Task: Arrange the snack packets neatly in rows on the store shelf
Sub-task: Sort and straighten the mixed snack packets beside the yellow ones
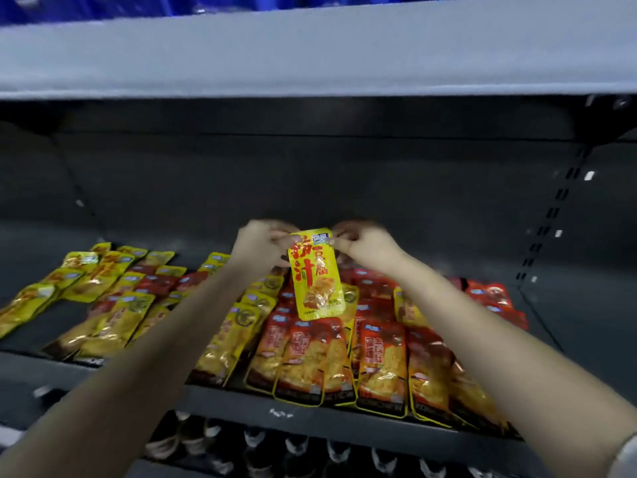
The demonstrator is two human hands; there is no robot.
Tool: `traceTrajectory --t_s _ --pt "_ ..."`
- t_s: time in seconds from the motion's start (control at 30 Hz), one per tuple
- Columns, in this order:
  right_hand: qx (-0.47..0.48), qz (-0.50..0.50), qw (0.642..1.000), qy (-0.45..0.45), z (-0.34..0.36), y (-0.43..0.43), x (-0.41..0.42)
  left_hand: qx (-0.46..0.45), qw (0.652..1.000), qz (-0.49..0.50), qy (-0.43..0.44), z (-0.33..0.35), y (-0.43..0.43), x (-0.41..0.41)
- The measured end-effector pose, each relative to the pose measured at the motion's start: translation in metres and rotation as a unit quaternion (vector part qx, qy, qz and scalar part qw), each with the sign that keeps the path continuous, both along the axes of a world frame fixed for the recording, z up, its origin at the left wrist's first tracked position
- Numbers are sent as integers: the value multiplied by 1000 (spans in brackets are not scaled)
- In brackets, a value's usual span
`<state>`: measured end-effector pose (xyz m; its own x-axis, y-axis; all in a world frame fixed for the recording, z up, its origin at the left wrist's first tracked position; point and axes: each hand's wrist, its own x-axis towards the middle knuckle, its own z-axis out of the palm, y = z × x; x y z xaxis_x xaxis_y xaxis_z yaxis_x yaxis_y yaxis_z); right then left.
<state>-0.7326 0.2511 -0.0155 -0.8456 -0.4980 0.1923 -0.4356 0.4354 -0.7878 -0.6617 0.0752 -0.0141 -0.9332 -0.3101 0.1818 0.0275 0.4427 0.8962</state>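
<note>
While both my arms reach forward over the shelf (344, 414), my left hand (260, 244) and my right hand (365, 246) pinch the two top corners of one yellow packet (316, 276), fingers curled on its edge. It hangs upright in the air above the red packets (362, 360) lying in rows. More yellow packets (103, 291) lie loosely at the left

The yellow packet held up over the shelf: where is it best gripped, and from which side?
Probably by its flat top seal, at the two upper corners, one from each side. The yellow packet hangs upright, its filled lower part bulging; the left hand and right hand pinch those corners now.
</note>
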Motion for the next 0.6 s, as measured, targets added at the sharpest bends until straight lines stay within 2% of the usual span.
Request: traceTrajectory --t_s 0.3,0.37,0.5,0.6 --pt "-58 71 993 -78 -12 -170 63 -31 997 71 -17 0 -152 91" --pt "-55 71 993 -72 -14 -207 78 -33 995 91 -27 -1 -187 110" --pt "-66 73 992 -79 -23 -278 106 -114 988 105 -26 -1 -252 145" --pt "-76 61 993 -65 -32 -319 124 -73 991 109 -28 -8 -294 161"
